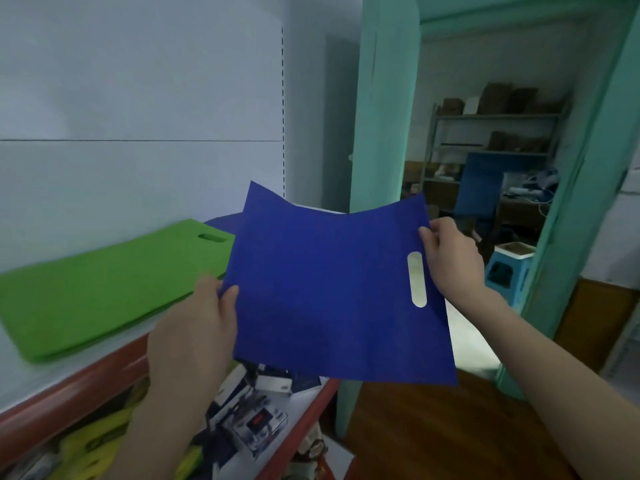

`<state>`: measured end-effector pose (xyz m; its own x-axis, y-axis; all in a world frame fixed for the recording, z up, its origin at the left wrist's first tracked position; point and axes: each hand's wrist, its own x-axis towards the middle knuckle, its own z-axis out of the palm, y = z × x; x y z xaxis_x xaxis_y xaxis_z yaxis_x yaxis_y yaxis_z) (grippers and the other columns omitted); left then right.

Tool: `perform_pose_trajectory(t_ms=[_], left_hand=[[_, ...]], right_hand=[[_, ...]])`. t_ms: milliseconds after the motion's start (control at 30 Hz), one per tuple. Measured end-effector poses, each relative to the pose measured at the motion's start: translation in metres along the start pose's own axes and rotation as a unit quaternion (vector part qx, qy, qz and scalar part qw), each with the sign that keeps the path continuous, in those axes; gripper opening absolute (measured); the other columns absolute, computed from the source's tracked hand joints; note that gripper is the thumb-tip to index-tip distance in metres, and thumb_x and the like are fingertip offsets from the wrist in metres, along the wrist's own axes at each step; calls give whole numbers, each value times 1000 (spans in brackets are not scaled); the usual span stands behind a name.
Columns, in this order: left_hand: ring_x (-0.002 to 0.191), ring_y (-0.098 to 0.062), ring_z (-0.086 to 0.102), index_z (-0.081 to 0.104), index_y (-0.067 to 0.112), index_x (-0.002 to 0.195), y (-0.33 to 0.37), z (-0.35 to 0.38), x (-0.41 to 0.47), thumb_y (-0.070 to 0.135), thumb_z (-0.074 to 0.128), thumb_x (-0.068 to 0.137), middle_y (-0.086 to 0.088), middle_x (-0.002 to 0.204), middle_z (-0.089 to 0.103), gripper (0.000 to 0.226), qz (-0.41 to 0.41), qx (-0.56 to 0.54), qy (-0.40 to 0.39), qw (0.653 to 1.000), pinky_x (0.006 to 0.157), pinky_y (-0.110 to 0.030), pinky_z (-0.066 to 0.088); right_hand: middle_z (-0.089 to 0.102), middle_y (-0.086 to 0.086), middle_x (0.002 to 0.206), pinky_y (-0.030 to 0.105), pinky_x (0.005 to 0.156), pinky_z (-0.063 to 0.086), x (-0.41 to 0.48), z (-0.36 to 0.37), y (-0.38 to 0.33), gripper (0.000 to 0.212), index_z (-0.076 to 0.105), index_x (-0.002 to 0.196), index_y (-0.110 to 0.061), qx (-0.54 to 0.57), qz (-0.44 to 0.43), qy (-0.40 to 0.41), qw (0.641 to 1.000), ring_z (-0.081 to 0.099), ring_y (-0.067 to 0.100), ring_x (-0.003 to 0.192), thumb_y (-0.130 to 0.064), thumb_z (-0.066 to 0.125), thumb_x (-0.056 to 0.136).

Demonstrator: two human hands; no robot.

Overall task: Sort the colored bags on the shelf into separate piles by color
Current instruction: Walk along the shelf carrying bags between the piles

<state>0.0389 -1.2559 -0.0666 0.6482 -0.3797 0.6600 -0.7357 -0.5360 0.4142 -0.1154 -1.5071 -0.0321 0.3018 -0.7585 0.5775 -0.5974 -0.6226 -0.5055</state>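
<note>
A blue bag (325,292) is held flat in the air by both hands, out past the front edge of the shelf (86,362) towards its right end. Its left edge is gripped by the left hand (194,327), thumb on top and fingers underneath. Its right edge is pinched by the right hand (450,258), just above the cut-out slot (416,279) that serves as the handle. The bag is kept spread between the two grips, probably so that it can be laid down without folding. Some sag is seen along its far edge.

On the shelf, a green pile (104,289) lies along the left part, close to the front edge, with its slots turned to the right. Behind the held bag, at the back right of the shelf, a strip of a blue pile (225,221) can be seen; most of it is hidden by the bag. Like is thus kept with like, and the held bag is judged to be meant for the blue pile, just beside the green one. How many bags remain unsorted cannot be told.

No writing or brand is seen on either colour of bag. Printed packets (252,420) lie on the shelf below, but their lettering is too blurred to be read.
</note>
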Motion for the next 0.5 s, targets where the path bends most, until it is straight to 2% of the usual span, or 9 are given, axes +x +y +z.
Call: perform_pose_trajectory(t_ms=[200,300,400,500], left_hand=[[63,-36,52,54,5,84,9,54,50,30,48,93,-16,64,54,27,-30,24,34,999,54,-33,31],[57,-33,46,56,4,79,10,78,75,26,51,92,-17,62,54,26,-30,21,60,998,53,-33,30],[65,-38,54,60,4,79,10,98,99,26,52,91,-19,68,61,26,-43,43,65,996,54,-33,31],[61,-35,49,58,4,74,10,110,118,25,51,91,-19,69,61,28,-55,59,77,994,53,-31,29]], right_hand=[[62,13,104,31,67,38,75,49,13,32,50,115,-5,51,-17,1,999,53,24,82,-31,37,101],[62,12,98,36,68,45,114,75,14,31,50,112,-5,58,-39,10,998,56,26,82,-30,35,101],[62,12,95,45,74,50,152,102,12,30,50,110,-6,56,-54,1,997,59,29,82,-29,34,101],[62,12,94,48,74,51,188,127,7,30,50,110,-7,60,-78,0,995,60,30,81,-30,34,101]])
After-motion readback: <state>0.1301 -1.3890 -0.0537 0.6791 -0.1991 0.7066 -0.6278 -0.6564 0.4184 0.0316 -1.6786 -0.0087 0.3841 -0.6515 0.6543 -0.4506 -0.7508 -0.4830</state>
